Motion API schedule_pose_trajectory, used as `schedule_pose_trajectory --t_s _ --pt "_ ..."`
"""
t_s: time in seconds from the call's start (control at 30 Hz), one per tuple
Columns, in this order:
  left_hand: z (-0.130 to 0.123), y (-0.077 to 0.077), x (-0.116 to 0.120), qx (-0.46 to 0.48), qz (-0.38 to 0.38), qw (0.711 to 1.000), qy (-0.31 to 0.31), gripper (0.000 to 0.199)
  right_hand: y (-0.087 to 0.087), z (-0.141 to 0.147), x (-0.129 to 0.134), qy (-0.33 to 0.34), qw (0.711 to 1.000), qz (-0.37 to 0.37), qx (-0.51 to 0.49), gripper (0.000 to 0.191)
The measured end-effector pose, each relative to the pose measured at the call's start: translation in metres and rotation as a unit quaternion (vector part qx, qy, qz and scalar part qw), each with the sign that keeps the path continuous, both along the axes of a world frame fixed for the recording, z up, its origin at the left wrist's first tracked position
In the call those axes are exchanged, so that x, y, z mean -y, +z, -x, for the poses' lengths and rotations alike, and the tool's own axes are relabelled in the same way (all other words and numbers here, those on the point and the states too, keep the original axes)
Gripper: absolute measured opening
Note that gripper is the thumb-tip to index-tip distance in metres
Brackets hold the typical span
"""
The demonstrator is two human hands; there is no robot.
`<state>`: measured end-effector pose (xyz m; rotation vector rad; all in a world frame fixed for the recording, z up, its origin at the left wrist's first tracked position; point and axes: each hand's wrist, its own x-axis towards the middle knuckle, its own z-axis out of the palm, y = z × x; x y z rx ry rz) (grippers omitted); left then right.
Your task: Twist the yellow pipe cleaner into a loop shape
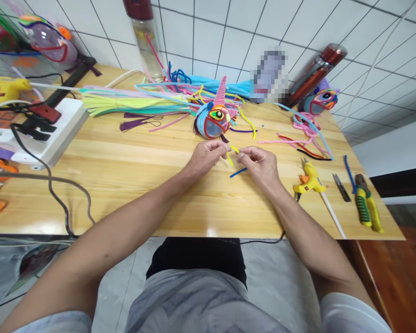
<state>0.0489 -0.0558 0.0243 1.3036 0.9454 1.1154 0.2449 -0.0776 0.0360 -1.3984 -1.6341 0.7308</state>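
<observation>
Both hands meet over the middle of the wooden table [125,185]. My left hand [206,156] and my right hand [258,164] pinch the two ends of a short yellow pipe cleaner [233,151], bent between them. A short blue pipe cleaner [238,172] sticks out below my right hand; whether the hand holds it or it lies on the table is unclear. Just behind the hands sits a round unicorn-like figure [214,118] wrapped in coloured pipe cleaners, with a pink horn.
A heap of loose pipe cleaners [142,99] lies at the back. To the right lie a yellow glue gun [309,181], small snips [341,186] and green-handled pliers [365,206]. A white power strip [60,134] with cables lies left, with another glue gun [7,88].
</observation>
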Motion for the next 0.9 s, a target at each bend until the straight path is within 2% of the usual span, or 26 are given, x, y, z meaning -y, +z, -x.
schedule_pose_trajectory --t_s 0.13,0.3,0.5,0.73,0.9 --pt "0.0 0.0008 -0.0001 0.017 0.01 1.0 0.014 0.023 -0.0005 -0.0014 -0.0011 0.004 1.0 0.027 -0.011 0.022" --pt "0.0022 0.001 -0.0024 0.04 0.028 0.998 0.048 0.019 -0.0033 -0.0045 -0.0031 -0.014 1.0 0.019 -0.012 0.018" --pt "0.0015 0.0014 -0.0012 0.044 0.028 0.998 0.042 0.019 -0.003 -0.0027 -0.0021 -0.005 0.998 0.048 -0.048 0.017" --pt "0.0002 0.0029 0.0024 -0.003 0.019 1.0 0.007 0.024 -0.0051 -0.005 -0.0045 -0.008 0.998 -0.051 0.044 0.022" --pt "-0.0005 0.0035 0.0045 -0.023 0.005 1.0 -0.001 0.025 0.0014 -0.0039 -0.0005 -0.013 0.995 -0.073 0.073 0.019"
